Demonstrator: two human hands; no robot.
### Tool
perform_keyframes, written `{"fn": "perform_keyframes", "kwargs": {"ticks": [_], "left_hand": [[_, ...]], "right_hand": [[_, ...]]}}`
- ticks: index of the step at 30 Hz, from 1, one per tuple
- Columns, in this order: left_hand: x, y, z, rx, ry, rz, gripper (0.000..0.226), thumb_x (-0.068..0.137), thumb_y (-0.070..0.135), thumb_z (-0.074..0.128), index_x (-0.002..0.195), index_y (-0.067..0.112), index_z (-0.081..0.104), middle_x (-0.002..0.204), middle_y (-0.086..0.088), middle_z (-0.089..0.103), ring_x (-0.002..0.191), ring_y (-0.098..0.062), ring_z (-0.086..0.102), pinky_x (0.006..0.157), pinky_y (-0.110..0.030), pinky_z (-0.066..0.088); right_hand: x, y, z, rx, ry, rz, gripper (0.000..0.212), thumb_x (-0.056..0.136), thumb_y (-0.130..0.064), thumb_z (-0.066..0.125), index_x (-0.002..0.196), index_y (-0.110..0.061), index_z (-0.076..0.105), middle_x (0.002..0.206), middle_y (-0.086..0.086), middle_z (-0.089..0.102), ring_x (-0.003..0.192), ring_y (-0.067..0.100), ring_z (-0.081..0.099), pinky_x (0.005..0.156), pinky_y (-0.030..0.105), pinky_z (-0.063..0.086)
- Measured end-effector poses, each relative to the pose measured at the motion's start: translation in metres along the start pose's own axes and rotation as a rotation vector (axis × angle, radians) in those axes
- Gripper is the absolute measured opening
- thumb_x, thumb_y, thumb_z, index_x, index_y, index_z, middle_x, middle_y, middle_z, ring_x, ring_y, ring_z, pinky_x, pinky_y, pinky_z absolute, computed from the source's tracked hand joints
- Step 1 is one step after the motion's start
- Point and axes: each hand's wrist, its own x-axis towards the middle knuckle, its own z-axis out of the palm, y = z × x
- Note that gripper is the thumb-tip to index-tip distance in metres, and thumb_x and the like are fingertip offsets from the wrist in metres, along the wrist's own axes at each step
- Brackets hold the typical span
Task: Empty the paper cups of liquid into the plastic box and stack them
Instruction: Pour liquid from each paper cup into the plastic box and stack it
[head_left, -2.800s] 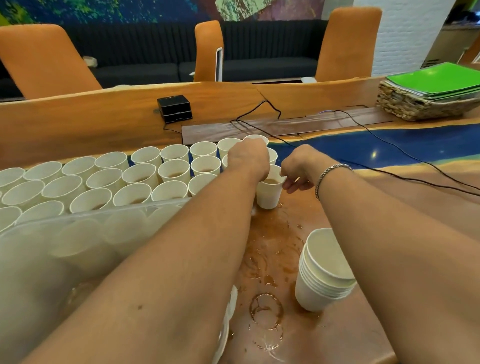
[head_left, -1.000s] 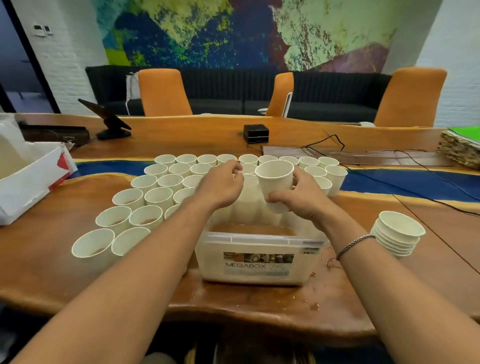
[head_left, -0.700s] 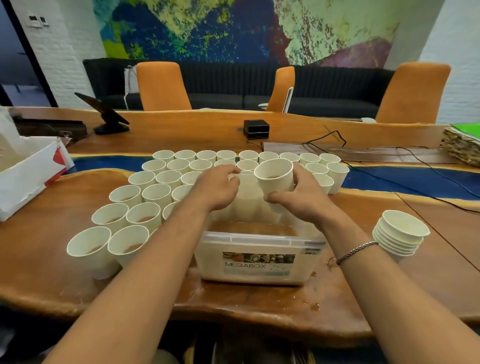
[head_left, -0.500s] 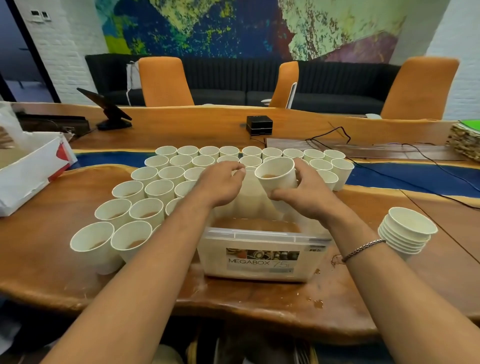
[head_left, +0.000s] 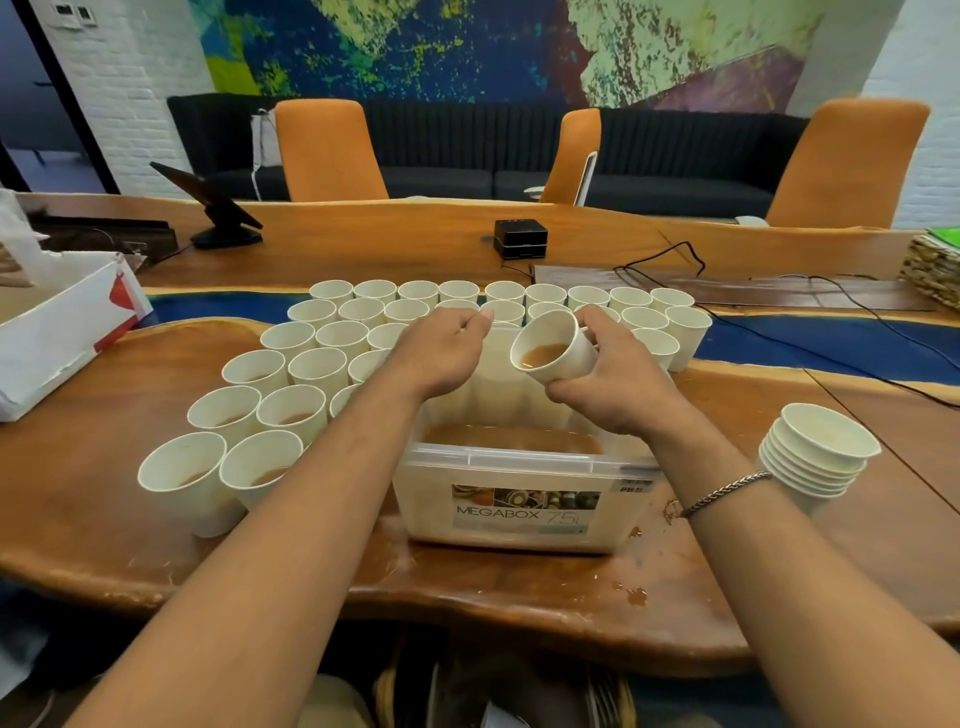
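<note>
The right hand (head_left: 618, 384) is gripping a paper cup (head_left: 553, 351) by its side and holding it tilted above the plastic box (head_left: 519, 512), with brown liquid pooling at the cup's lower lip. The box is sitting on the wooden tabletop (head_left: 88, 467) and holding brown liquid. The left hand (head_left: 441, 353) is hovering over the box's far left corner with its fingers curled; I cannot tell if it is grasping anything. Filled cups (head_left: 291, 358) are standing in rows to the left of and behind the box. A stack of empty cups (head_left: 815, 462) is standing to its right.
</note>
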Motion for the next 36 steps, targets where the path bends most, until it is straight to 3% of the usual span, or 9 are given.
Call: {"fn": "perform_keyframes", "kwargs": {"ticks": [6, 8, 11, 16, 18, 23, 28, 33, 36], "left_hand": [[-0.0004, -0.0006, -0.0002, 0.000, 0.000, 0.016, 0.056, 0.106, 0.045, 0.037, 0.057, 0.019, 0.035, 0.061, 0.001, 0.048, 0.070, -0.023, 0.049, 0.078, -0.039, 0.044], [-0.0001, -0.0018, -0.0005, -0.002, 0.002, 0.033, 0.057, 0.106, 0.047, 0.037, 0.056, 0.019, 0.036, 0.085, -0.008, 0.070, 0.086, -0.027, 0.061, 0.089, -0.045, 0.049], [-0.0008, -0.0017, -0.0001, 0.001, 0.007, 0.052, 0.059, 0.105, 0.048, 0.036, 0.054, 0.020, 0.035, 0.116, -0.014, 0.071, 0.107, -0.029, 0.063, 0.095, -0.050, 0.048], [-0.0005, -0.0005, -0.0001, 0.017, -0.007, 0.038, 0.060, 0.105, 0.050, 0.034, 0.056, 0.018, 0.040, 0.103, -0.005, 0.068, 0.109, -0.029, 0.063, 0.096, -0.051, 0.048], [-0.0002, -0.0011, -0.0001, 0.016, -0.016, 0.022, 0.060, 0.105, 0.051, 0.033, 0.059, 0.014, 0.047, 0.111, -0.010, 0.071, 0.109, -0.028, 0.063, 0.097, -0.051, 0.048], [0.0005, -0.0026, 0.0002, -0.005, -0.040, -0.018, 0.065, 0.105, 0.054, 0.031, 0.088, 0.003, 0.067, 0.105, -0.009, 0.071, 0.110, -0.028, 0.062, 0.098, -0.049, 0.048], [-0.0005, 0.0005, -0.0004, 0.005, -0.042, -0.016, 0.048, 0.105, 0.054, 0.030, 0.091, 0.021, 0.062, 0.097, 0.000, 0.058, 0.096, -0.018, 0.052, 0.101, -0.047, 0.047], [-0.0003, 0.0008, 0.0000, -0.010, -0.038, -0.032, 0.064, 0.105, 0.054, 0.030, 0.103, 0.006, 0.072, 0.099, -0.003, 0.062, 0.098, -0.016, 0.053, 0.101, -0.048, 0.047], [0.0011, -0.0006, 0.0004, 0.001, -0.046, -0.027, 0.055, 0.105, 0.056, 0.029, 0.094, 0.017, 0.067, 0.098, 0.000, 0.059, 0.096, -0.016, 0.052, 0.100, -0.047, 0.047]], "right_hand": [[-0.0017, -0.0007, 0.0016, -0.082, 0.038, -0.026, 0.056, 0.071, -0.019, 0.082, 0.115, -0.031, 0.050, 0.103, -0.006, 0.060, 0.095, 0.020, 0.059, 0.078, 0.036, 0.050], [-0.0017, -0.0007, 0.0021, -0.107, 0.059, -0.041, 0.055, 0.071, -0.018, 0.081, 0.114, -0.031, 0.049, 0.105, -0.005, 0.061, 0.096, 0.021, 0.059, 0.078, 0.037, 0.050], [-0.0017, -0.0008, 0.0022, -0.159, 0.070, -0.050, 0.059, 0.070, -0.021, 0.080, 0.117, -0.033, 0.048, 0.111, -0.005, 0.060, 0.099, 0.021, 0.057, 0.082, 0.039, 0.052], [-0.0030, -0.0020, 0.0029, -0.236, 0.094, -0.061, 0.067, 0.068, -0.026, 0.081, 0.124, -0.036, 0.045, 0.117, -0.006, 0.058, 0.105, 0.020, 0.055, 0.087, 0.045, 0.054], [-0.0031, -0.0023, 0.0029, -0.257, 0.100, -0.065, 0.067, 0.069, -0.025, 0.080, 0.125, -0.035, 0.046, 0.117, -0.006, 0.057, 0.106, 0.020, 0.053, 0.088, 0.046, 0.053], [-0.0031, -0.0014, 0.0030, -0.289, 0.106, -0.073, 0.066, 0.069, -0.023, 0.079, 0.124, -0.036, 0.045, 0.116, -0.006, 0.056, 0.108, 0.020, 0.050, 0.089, 0.046, 0.052], [-0.0030, -0.0009, 0.0030, -0.306, 0.111, -0.076, 0.065, 0.070, -0.023, 0.079, 0.124, -0.036, 0.045, 0.114, -0.006, 0.055, 0.108, 0.020, 0.048, 0.088, 0.046, 0.051], [-0.0026, -0.0007, 0.0027, -0.326, 0.110, -0.078, 0.066, 0.072, -0.022, 0.079, 0.128, -0.034, 0.046, 0.119, -0.004, 0.056, 0.109, 0.020, 0.047, 0.088, 0.044, 0.050], [-0.0029, -0.0006, 0.0027, -0.341, 0.111, -0.085, 0.068, 0.073, -0.022, 0.080, 0.130, -0.032, 0.045, 0.120, -0.003, 0.056, 0.109, 0.019, 0.046, 0.086, 0.040, 0.049]]}}
